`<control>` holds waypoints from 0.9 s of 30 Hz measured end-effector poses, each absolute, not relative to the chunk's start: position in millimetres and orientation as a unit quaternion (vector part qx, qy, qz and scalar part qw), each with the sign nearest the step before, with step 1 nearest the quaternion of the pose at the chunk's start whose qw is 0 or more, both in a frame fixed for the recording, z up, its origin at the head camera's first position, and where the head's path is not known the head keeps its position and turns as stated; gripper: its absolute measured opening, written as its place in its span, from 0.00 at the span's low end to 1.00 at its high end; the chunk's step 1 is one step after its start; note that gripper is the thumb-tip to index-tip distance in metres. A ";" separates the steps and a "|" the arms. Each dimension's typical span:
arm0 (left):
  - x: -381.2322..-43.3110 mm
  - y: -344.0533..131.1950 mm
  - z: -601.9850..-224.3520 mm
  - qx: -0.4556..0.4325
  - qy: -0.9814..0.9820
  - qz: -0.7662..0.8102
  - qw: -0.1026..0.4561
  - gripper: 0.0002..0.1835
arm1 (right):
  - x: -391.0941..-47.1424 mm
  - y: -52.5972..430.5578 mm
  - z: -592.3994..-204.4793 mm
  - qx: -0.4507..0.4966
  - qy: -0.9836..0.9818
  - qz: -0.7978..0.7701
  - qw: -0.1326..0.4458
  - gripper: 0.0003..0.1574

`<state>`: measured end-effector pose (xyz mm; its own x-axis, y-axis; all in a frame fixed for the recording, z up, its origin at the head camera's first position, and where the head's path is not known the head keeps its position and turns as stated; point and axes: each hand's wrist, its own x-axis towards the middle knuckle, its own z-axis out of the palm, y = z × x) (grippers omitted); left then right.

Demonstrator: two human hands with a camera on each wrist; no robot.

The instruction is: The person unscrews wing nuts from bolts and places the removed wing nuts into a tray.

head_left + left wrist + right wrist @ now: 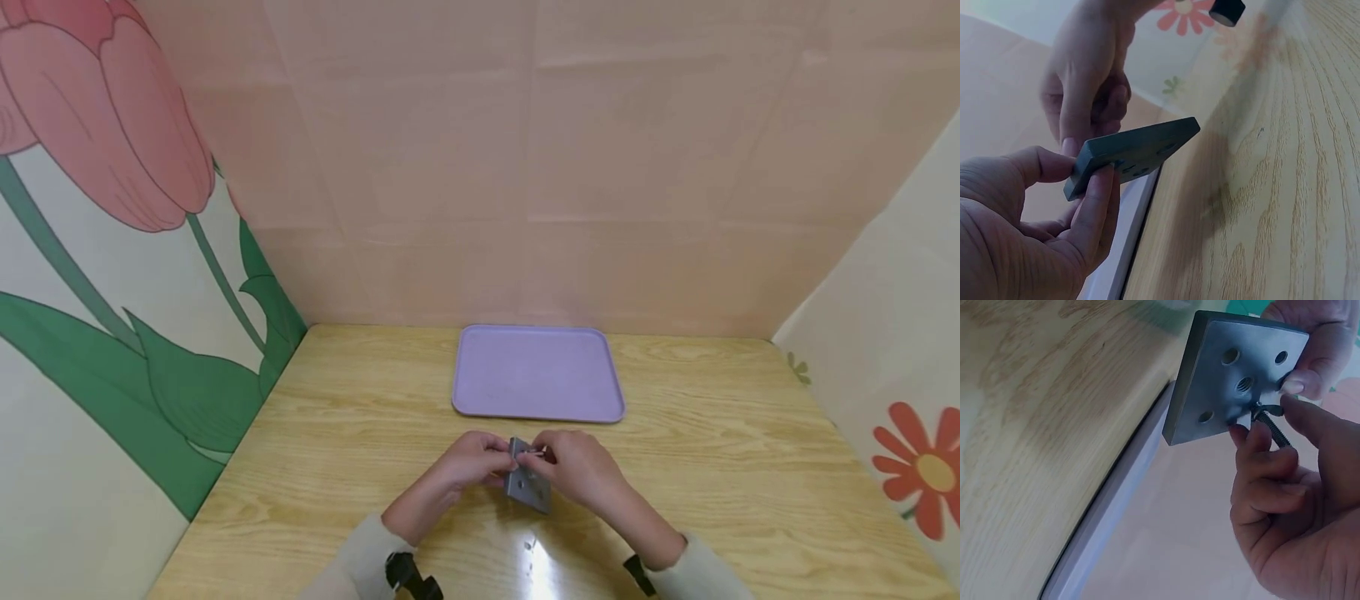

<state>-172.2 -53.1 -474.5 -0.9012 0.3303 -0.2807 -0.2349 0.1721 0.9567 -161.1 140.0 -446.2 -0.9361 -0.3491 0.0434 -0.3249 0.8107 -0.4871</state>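
Note:
Near the front of the table, my left hand pinches a square grey metal plate by one edge, holding it tilted above the wood. Several round holes show in the plate, and the middle one is threaded. My right hand pinches a dark threaded wing screw between thumb and fingers, close against the plate's face. Its wing-shaped part lies nearest the plate, while the threaded shaft points away. From the left wrist view, the plate hides the screw, and the right hand is behind it.
A shallow purple tray lies behind the hands at the table's back edge. The wooden table meets a pink backdrop behind, with flower-printed panels at left and right.

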 end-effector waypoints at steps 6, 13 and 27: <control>-173.8 -52.4 -474.9 0.033 0.733 0.642 0.222 0.13 | -162.8 142.3 -446.8 -0.213 0.946 -0.244 -0.012 0.10; -175.4 -51.4 -474.8 0.032 0.734 0.641 0.221 0.12 | -164.0 144.2 -446.0 -0.236 0.942 -0.238 -0.026 0.13; -174.7 -51.0 -470.7 0.038 0.733 0.642 0.222 0.13 | -164.1 146.9 -448.1 -0.262 0.932 -0.245 -0.056 0.09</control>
